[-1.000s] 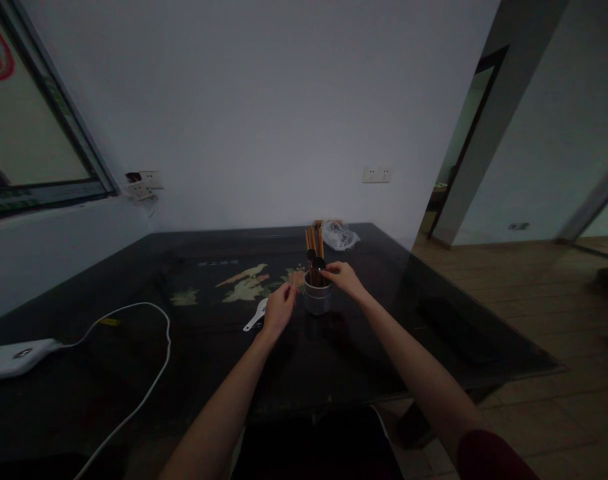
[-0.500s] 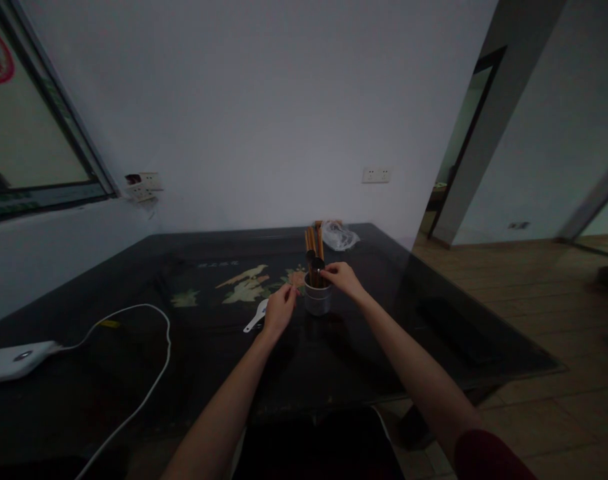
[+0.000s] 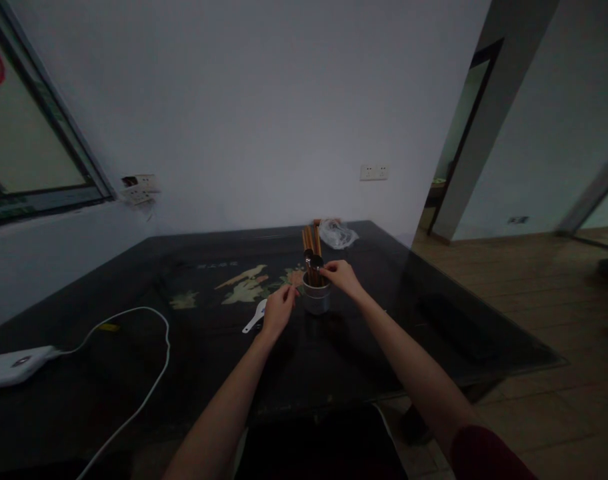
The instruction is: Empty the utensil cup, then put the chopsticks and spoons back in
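Note:
A grey cylindrical holder (image 3: 317, 303) stands on the dark table, with several wooden chopsticks (image 3: 311, 238) upright in it. Two dark metal spoons, bowls up, lean among them; the front spoon (image 3: 317, 262) is larger in view. My right hand (image 3: 340, 275) is closed, thumb and fingers pinching at this front spoon just above the holder's rim. Left of the holder, my left hand (image 3: 281, 308) has its fingers drawn together near the holder's side; what they hold, if anything, is hidden. Partly behind that hand lies a white soup spoon (image 3: 255, 316) on the table.
A clear plastic bag (image 3: 337, 235) lies at the table's back edge by the wall. On the left, a white power strip (image 3: 19, 368) trails a white cable (image 3: 168, 347) across the dark tabletop (image 3: 209, 373). A dark flat object (image 3: 454, 323) lies to the right.
The view has shifted slightly. Both hands keep almost the same places around the holder, and the right hand stays at the front spoon.

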`<state>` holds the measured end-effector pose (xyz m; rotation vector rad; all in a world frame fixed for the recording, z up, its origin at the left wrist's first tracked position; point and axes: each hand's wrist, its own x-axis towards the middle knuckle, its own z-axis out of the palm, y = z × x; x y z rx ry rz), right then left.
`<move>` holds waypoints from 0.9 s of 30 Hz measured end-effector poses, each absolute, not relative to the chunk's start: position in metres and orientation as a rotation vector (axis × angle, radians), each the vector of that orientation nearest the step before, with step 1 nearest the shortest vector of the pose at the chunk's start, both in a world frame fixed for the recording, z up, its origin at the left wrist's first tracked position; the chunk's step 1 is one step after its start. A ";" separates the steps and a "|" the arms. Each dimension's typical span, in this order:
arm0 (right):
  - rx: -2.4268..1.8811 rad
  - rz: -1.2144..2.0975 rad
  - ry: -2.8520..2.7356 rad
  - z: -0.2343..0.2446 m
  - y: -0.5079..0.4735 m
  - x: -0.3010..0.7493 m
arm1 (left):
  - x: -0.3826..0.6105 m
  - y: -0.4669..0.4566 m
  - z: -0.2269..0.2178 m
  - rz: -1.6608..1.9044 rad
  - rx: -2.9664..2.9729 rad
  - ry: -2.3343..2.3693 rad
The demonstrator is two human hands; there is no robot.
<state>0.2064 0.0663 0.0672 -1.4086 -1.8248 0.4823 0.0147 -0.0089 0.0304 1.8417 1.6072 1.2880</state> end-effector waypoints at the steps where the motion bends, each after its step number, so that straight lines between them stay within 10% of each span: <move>1: -1.401 0.481 -1.819 0.066 0.067 0.207 | 0.015 -0.009 0.030 1.289 1.845 1.607; 27: -1.125 0.763 -1.526 0.034 0.043 0.251 | -0.053 0.010 0.069 1.365 1.726 1.628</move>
